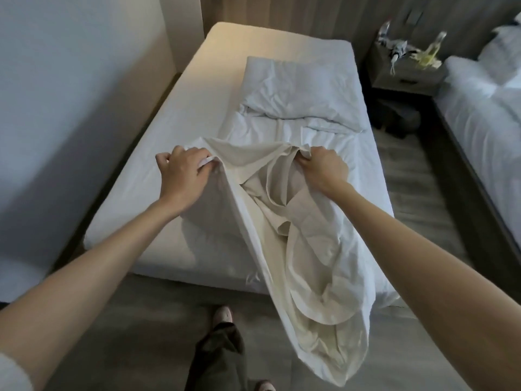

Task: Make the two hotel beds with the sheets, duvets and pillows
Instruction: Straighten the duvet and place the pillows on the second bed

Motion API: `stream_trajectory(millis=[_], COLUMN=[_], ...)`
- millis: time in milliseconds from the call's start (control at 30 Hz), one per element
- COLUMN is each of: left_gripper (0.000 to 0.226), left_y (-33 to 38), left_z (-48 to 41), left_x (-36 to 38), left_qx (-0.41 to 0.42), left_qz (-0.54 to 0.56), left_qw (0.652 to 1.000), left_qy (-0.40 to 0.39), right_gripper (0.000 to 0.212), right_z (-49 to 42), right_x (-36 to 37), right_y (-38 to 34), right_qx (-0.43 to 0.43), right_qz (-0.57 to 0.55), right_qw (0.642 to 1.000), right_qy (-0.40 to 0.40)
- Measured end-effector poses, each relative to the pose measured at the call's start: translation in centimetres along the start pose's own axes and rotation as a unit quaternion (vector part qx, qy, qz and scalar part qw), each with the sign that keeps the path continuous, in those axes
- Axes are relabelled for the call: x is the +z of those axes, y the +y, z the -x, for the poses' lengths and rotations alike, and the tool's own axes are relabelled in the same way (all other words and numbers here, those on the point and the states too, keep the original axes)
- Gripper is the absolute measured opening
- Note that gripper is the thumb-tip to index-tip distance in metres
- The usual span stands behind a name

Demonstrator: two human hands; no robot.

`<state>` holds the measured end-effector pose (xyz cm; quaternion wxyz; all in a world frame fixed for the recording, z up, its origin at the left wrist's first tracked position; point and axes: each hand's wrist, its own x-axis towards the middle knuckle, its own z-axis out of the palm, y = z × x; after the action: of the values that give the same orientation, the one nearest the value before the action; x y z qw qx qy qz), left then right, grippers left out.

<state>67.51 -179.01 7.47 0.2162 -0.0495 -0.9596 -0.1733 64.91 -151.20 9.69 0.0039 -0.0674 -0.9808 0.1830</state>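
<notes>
Nearest to us is the floor [141,320], grey and wood-grained, and on it we count two feet: one foot [222,313] in pale footwear below a dark trouser leg [217,359], the other cut off by the lower edge. Above them a white cover [310,263] hangs in loose folds past the foot of the bed [174,131], its lower end close to the floor and its cream inner side showing through an open mouth. We see two hands at that mouth, raised over the bed. The left hand [183,170] pinches one edge between thumb and curled fingers, and the right hand [324,167] bunches the opposite edge in a closed fist, so the opening is spread between them. The bed carries a smooth white sheet and runs along a plain pale wall [70,66] on the left. Farther up its right half lies one rumpled white duvet [298,91], folded over on itself. Warm light falls on the head end, against vertical panelling. To the right, across a strip of floor, something dark [400,114] lies below one nightstand [406,77] holding blurred small items. Beyond it is the second bed [479,114], white bedding on it. That makes two beds in all.
</notes>
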Motion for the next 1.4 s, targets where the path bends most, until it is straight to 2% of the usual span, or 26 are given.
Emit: stream_trajectory(millis=[200,300,400,500,600,633,700,767,800,867,933,967,1067,1133,1200,1300,1400], left_gripper=[0.026,0.027,0.029,0.031,0.040,0.044,0.044,0.047,0.052,0.070,0.088,0.089,0.071,0.051,0.040,0.029,0.015], left_y=[-1.7,-2.7,-3.7,-4.0,-2.7,-2.2,-0.9,1.2,2.6,5.6,7.7,8.4,9.4,9.3,8.2,3.9,-2.4], left_z=[-8.5,-11.9,-13.5,-14.7,-16.2,-16.7,-17.5,-17.4,-16.8,-14.8,-12.2,-11.1,-9.9,-10.7,-12.5,-17.1,-21.5], left_x=[2.7,4.3,6.0,7.2,7.3,7.2,7.3,7.7,8.3,10.4,13.2,14.7,17.6,18.1,17.4,14.6,11.0], left_qx=[-0.001,0.040,0.106,0.138,0.109,0.085,0.077,0.141,0.187,0.253,0.270,0.258,0.185,0.166,0.151,0.109,0.065], left_qz=[0.042,0.012,-0.047,-0.123,-0.165,-0.147,-0.086,-0.047,-0.025,-0.011,-0.053,-0.078,-0.135,-0.128,-0.105,-0.089,-0.143], left_qw=[0.999,0.998,0.984,0.951,0.897,0.893,0.919,0.939,0.932,0.897,0.876,0.878,0.901,0.914,0.933,0.962,0.978], left_qy=[-0.011,-0.052,-0.136,-0.249,-0.395,-0.417,-0.377,-0.312,-0.309,-0.362,-0.396,-0.396,-0.369,-0.348,-0.311,-0.234,-0.141], right_gripper=[0.056,0.057,0.059,0.061,0.061,0.060,0.059,0.058,0.057,0.057,0.058,0.059,0.060,0.061,0.061,0.059,0.057], right_z=[-8.3,-11.1,-12.9,-14.4,-16.2,-16.8,-18.2,-19.3,-19.8,-20.6,-21.3,-21.6,-21.8,-21.8,-21.7,-21.6,-21.3], right_x=[-0.8,-0.4,1.1,2.9,3.8,3.8,3.8,3.9,3.9,3.9,4.0,4.0,4.1,4.1,4.0,3.4,3.1], right_y=[-2.9,-3.5,-3.1,-2.4,-1.6,-1.2,-0.6,-0.1,0.1,0.4,0.7,0.9,1.7,2.1,2.3,2.3,1.8], right_qx=[0.015,0.022,0.047,0.064,0.083,0.088,0.092,0.090,0.090,0.093,0.095,0.095,0.091,0.085,0.077,0.067,0.048], right_qz=[0.021,0.042,0.047,0.032,0.002,-0.010,-0.027,-0.039,-0.045,-0.052,-0.057,-0.061,-0.073,-0.071,-0.063,-0.029,-0.006], right_qw=[0.999,0.999,0.998,0.997,0.996,0.996,0.995,0.994,0.993,0.992,0.990,0.989,0.988,0.989,0.990,0.993,0.995], right_qy=[0.032,0.026,-0.002,-0.012,-0.020,-0.025,-0.036,-0.050,-0.058,-0.074,-0.088,-0.094,-0.101,-0.100,-0.096,-0.089,-0.086])
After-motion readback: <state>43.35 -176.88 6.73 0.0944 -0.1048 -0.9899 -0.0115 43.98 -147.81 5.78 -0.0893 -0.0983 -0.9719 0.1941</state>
